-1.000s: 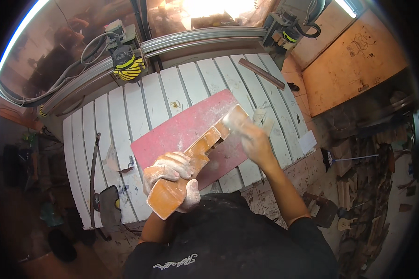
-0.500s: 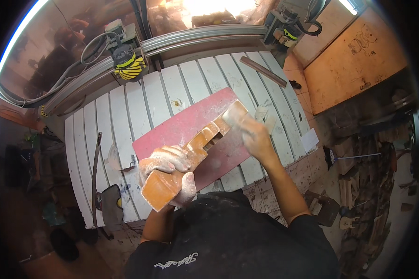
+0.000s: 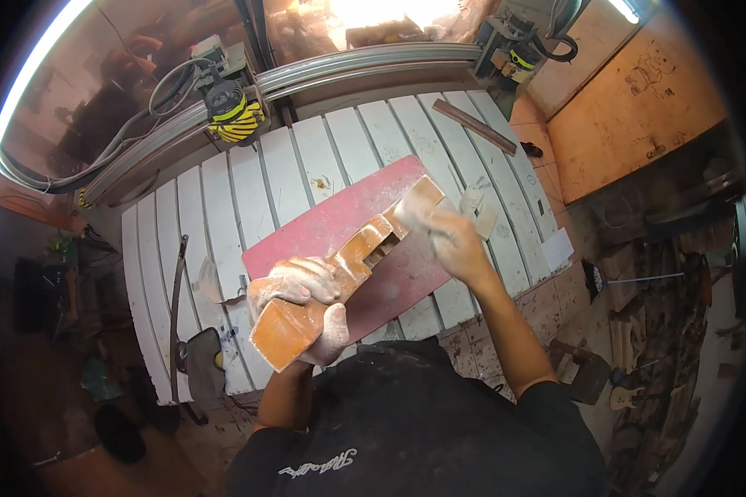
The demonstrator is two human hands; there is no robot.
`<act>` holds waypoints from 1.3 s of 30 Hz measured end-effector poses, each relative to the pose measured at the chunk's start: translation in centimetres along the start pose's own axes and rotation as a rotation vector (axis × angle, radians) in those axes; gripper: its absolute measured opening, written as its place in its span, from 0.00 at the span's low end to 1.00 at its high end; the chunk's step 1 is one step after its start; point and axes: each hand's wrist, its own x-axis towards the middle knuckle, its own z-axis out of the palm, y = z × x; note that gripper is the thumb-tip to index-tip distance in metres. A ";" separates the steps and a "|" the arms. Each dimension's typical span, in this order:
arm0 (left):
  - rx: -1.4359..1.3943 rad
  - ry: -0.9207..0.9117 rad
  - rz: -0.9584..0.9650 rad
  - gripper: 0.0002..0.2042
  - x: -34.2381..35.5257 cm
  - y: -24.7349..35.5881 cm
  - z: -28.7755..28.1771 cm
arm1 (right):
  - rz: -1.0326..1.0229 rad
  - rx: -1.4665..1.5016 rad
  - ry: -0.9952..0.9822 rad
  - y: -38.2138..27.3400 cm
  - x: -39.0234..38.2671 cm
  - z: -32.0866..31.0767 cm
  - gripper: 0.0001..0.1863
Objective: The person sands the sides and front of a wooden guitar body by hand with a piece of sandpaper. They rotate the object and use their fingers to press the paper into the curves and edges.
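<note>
A long orange-brown carved wooden piece lies slantwise over a red board on the white slatted table. My left hand, dusted white, grips its wide near end. My right hand presses a pale sanding sheet onto its far end. Fine dust covers both hands and the wood.
A yellow-and-black router hangs on a metal rail behind the table. A dark metal bar and a dark tool lie at the table's left edge. A wooden strip and paper scraps lie on the right.
My right hand with the sanding sheet has slid along the far end of the wood. My left hand has shifted its hold on the near end slightly.
</note>
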 end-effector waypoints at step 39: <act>0.047 -0.040 0.014 0.21 -0.3 0.3 -0.1 | 0.039 -0.226 0.098 -3.0 0.5 0.2 0.32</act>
